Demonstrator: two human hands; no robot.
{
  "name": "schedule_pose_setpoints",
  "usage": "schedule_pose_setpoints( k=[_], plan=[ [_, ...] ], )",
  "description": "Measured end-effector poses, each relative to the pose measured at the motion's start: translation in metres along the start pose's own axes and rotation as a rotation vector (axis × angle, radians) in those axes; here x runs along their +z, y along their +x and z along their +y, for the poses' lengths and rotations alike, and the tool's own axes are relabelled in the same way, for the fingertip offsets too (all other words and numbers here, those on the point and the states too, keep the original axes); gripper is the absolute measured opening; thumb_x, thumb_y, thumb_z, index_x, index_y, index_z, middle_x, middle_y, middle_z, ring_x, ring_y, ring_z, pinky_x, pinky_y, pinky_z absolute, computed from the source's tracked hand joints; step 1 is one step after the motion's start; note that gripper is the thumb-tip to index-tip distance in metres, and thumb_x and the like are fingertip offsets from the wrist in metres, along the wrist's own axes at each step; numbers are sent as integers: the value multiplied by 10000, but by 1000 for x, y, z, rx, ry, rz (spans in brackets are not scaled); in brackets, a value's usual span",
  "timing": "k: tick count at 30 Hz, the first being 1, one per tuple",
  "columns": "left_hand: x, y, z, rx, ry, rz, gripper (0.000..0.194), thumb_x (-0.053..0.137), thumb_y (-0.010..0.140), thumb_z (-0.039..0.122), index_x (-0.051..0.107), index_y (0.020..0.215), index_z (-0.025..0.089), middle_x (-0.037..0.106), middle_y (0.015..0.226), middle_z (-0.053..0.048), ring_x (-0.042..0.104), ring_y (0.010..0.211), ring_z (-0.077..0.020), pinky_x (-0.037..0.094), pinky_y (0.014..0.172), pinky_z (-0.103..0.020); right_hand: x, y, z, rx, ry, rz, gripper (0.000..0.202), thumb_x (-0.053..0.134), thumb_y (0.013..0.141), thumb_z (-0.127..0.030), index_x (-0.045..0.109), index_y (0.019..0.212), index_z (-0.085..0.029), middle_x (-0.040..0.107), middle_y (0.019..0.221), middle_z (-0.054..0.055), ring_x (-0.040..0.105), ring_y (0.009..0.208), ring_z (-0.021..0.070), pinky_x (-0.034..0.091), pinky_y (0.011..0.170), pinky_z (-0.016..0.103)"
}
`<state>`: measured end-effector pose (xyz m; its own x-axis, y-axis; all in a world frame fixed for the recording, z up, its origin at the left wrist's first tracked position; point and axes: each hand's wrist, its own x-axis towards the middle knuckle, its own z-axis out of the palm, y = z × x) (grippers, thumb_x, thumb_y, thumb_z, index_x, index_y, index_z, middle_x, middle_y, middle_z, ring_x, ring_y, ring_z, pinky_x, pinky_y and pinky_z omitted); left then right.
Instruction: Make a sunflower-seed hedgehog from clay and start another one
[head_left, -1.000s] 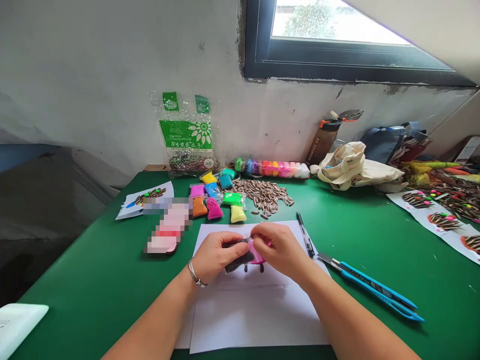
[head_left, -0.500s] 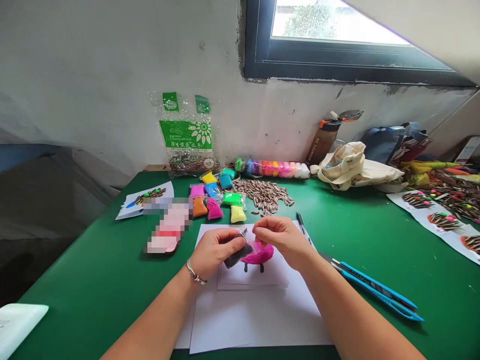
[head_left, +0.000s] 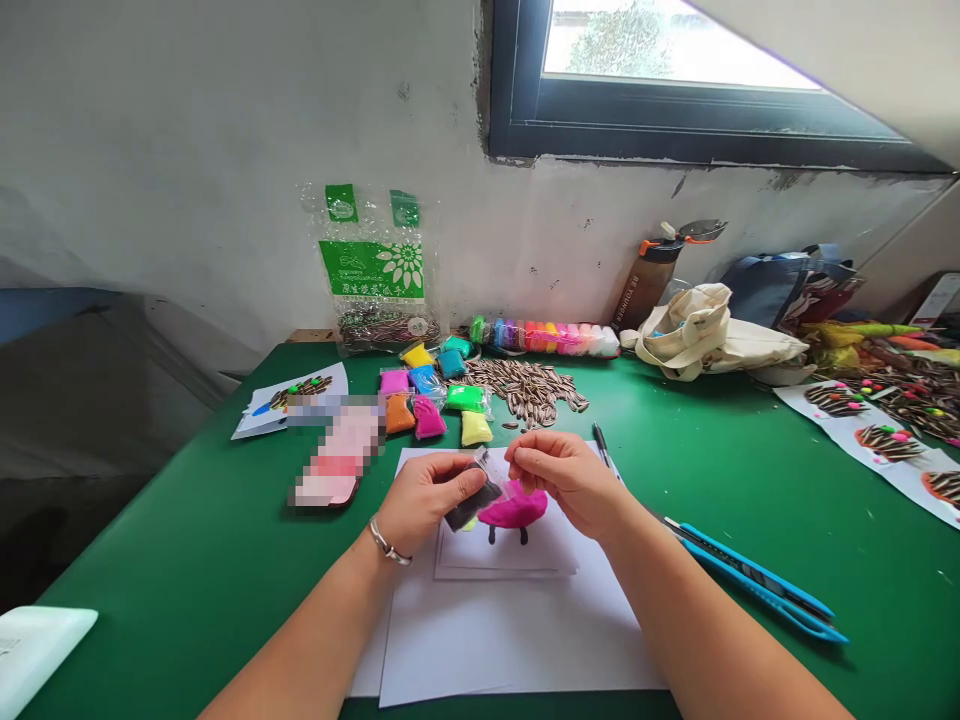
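My left hand [head_left: 427,502] pinches a small clear packet of black clay [head_left: 469,510] between thumb and fingers. Beside it my right hand [head_left: 568,478] is closed in a pinch, a short gap away from the packet's opening; whatever lies between its fingertips is too small to make out. Below both hands, a flattened magenta clay shape [head_left: 516,510] with two short black legs sits on a small white sheet [head_left: 506,562]. A bit of pale yellow shows at the shape's left end, partly hidden by the packet. Larger white paper [head_left: 517,640] lies underneath.
Colourful clay packets [head_left: 430,418] and a heap of sunflower seeds [head_left: 536,390] lie behind the paper. A blue utility knife [head_left: 757,580] and a pen [head_left: 602,445] are at right. A blurred pink object [head_left: 337,455] lies left. A bottle [head_left: 649,275] stands against the wall.
The black clay packet has tilted and shifted slightly left in my left hand, showing the pale yellow bit beneath. My right hand has barely moved.
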<state>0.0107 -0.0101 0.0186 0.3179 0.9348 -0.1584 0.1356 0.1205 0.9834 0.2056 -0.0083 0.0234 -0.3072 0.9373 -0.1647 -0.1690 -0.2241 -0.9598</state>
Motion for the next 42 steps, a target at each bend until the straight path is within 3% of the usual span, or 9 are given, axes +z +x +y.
schedule_pose_setpoints(
  k=[12, 20, 28, 34, 36, 40, 42],
  plan=[
    [-9, 7, -12, 7, 9, 246, 390, 717, 674, 453, 716, 893, 130, 708, 793, -64, 616, 673, -177, 466, 550, -245, -3, 1, 2, -5, -6, -21, 241, 702, 687, -371, 592, 711, -158, 530, 566, -30, 450, 518, 84, 325, 517, 228],
    [-17, 14, -23, 83, 193, 400, 434, 683, 688, 498, 717, 932, 140, 724, 859, -52, 636, 783, -210, 491, 656, -266, -2, 2, 4, -17, -92, 45, 244, 624, 761, -394, 641, 736, -152, 612, 645, 15, 492, 553, 96, 361, 550, 241],
    [-19, 16, -24, 134, 429, 459, 376, 632, 737, 488, 713, 947, 187, 730, 916, -43, 644, 854, -224, 481, 746, -284, -3, 4, 6, -18, 1, 68, 209, 702, 690, -312, 679, 818, -148, 655, 705, 43, 545, 607, 112, 415, 613, 263],
    [-20, 16, -27, 151, 524, 463, 392, 588, 784, 469, 679, 1044, 191, 713, 996, -60, 648, 900, -224, 491, 790, -294, -4, 4, 6, -31, -23, 90, 236, 686, 716, -368, 660, 765, -139, 622, 636, 26, 494, 533, 91, 371, 539, 244],
    [-20, 16, -28, 227, 591, 486, 396, 575, 801, 442, 655, 1089, 183, 698, 1035, -74, 638, 932, -228, 490, 825, -316, -4, 4, 6, -43, -33, 98, 230, 679, 723, -365, 655, 759, -138, 619, 630, 22, 494, 536, 90, 373, 544, 243],
    [-15, 11, -24, 547, 755, 616, 306, 581, 813, 335, 666, 1052, 164, 681, 1054, -97, 587, 1028, -252, 436, 934, -392, -1, 4, 5, -36, -52, 94, 189, 679, 717, -307, 664, 800, -139, 642, 674, 28, 536, 590, 105, 411, 599, 254],
    [-8, 5, -20, 616, 724, 568, 253, 580, 822, 288, 672, 1035, 187, 690, 1026, -79, 602, 998, -230, 455, 916, -370, 2, 3, 5, -24, -62, 89, 175, 687, 702, -274, 663, 815, -144, 652, 703, 29, 558, 629, 114, 425, 620, 254]
  ],
)
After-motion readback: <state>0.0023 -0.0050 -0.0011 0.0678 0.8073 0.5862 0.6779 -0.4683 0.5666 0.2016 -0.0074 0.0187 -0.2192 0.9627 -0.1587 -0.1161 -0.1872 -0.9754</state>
